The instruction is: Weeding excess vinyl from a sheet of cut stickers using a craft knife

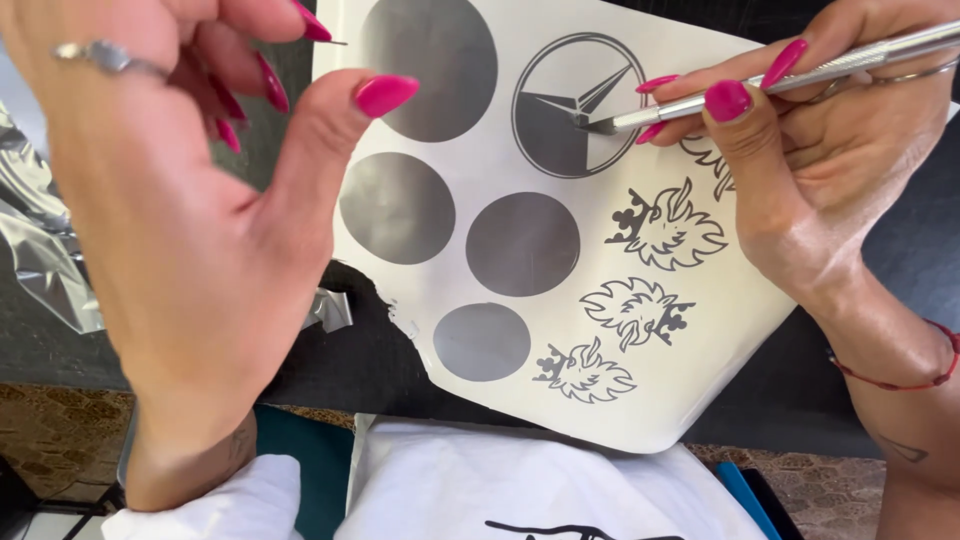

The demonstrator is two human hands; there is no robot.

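Dark worktop (380,370), white decal sheet (690,390), right hand (830,170) fingers gripping metal tool (800,75), left hand (190,230) fingers spread

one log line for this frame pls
right hand: holds weeding tool, tip on star emblem | left hand: raised, empty | vinyl sheet: flat

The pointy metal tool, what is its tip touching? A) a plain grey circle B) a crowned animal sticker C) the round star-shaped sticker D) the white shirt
C: the right hand holds the metal tool like a pen, and its tip rests at the middle of the round star-shaped sticker on the white sheet, not on the plain grey circles.
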